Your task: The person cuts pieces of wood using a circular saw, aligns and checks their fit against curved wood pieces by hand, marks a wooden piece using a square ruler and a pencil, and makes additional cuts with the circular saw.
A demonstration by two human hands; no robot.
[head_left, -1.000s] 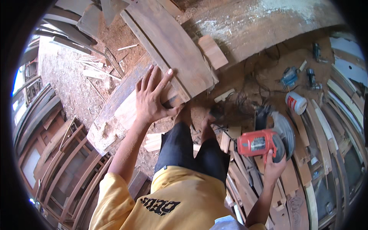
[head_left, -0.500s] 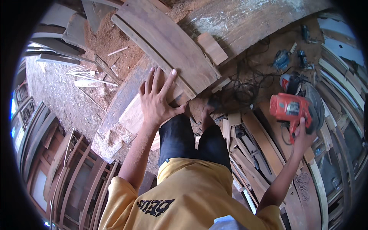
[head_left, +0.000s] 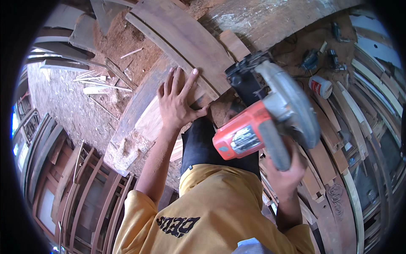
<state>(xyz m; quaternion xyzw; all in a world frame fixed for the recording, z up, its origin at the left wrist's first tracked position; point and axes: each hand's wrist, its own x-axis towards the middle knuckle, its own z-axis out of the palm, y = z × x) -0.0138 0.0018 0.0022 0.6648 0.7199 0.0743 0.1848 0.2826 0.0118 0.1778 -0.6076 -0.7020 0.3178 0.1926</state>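
Observation:
My right hand [head_left: 289, 165] is wrapped around the handle of a red and grey circular saw [head_left: 241, 137]. The saw is held up over my right leg, its dark base tilted toward the near end of a wide brown plank [head_left: 190, 36]. A narrow wooden strip [head_left: 167, 48] runs along the plank's left edge. Fingers spread, my left hand [head_left: 175, 103] rests with its fingertips at that strip and its palm over the paler wood [head_left: 150, 120] below. The saw's motion blurs its blade guard, and the blade itself cannot be made out.
A small wood block [head_left: 234, 44] lies against the plank's right side. Other power tools [head_left: 311, 59] and a white tub [head_left: 321, 87] are on the ground at right. Stacked timber [head_left: 330, 165] lines the right, curved wooden pieces [head_left: 84, 182] the left. Sawdust [head_left: 122, 40] and slivers cover the far left.
My right hand has swung the circular saw from the far right, inward and closer to the plank's end. The white tub now shows fully. My left hand has barely shifted.

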